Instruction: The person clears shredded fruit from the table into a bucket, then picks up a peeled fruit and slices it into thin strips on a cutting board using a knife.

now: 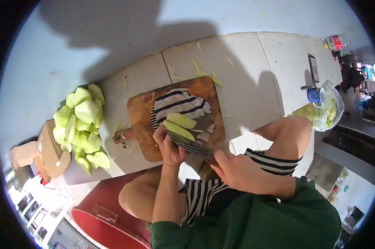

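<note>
My left hand (170, 148) is closed around the near end of a pale green peeled fruit slice (176, 128), which looks like green mango. Gripped in my right hand (242, 172) is a knife (192, 146); its broad blade, showing dark stripes, lies along the slice's near side. Whether the edge touches the flesh I cannot tell. A second fruit slice (181, 120) rests just beyond, on a black-and-white striped cloth (179, 101). Under the cloth is a wooden cutting board (144, 110) with its handle toward the left.
Peeled green fruit pieces (85, 112) are heaped at the left, beside a cardboard box (52, 151). Thin green shreds (214, 78) lie on the tiled counter (245, 91). At the right stand a blue cup (316, 96), a phone (313, 68) and a plastic bag (330, 110). A red tub (108, 211) sits below.
</note>
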A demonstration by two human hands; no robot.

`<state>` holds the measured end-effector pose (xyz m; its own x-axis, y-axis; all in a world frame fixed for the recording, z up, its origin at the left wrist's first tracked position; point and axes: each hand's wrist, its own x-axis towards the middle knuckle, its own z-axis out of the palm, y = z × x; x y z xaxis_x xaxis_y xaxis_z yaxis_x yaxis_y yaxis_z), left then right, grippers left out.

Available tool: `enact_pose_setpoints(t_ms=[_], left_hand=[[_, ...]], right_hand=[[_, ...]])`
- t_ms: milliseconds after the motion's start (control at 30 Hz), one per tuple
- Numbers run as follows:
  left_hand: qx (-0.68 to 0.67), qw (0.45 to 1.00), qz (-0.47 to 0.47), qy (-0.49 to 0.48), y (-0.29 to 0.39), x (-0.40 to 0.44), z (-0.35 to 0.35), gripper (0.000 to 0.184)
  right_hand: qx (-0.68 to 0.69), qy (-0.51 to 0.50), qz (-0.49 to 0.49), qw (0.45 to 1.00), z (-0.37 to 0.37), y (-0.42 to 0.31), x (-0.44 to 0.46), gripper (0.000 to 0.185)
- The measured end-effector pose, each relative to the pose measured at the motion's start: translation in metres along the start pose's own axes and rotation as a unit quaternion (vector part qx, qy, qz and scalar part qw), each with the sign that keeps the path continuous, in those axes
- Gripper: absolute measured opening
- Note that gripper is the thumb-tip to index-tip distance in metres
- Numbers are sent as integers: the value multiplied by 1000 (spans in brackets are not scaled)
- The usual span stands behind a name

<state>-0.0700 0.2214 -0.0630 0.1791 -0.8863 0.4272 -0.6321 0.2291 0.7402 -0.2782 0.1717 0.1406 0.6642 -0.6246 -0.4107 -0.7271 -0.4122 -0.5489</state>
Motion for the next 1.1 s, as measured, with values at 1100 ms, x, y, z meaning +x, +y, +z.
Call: enact_pose_setpoints(t_ms=[1100], left_hand=[[-41,999,-7,34,7,9,-1,48]], right_hand=[[58,47,26,997,56,30,52,26]])
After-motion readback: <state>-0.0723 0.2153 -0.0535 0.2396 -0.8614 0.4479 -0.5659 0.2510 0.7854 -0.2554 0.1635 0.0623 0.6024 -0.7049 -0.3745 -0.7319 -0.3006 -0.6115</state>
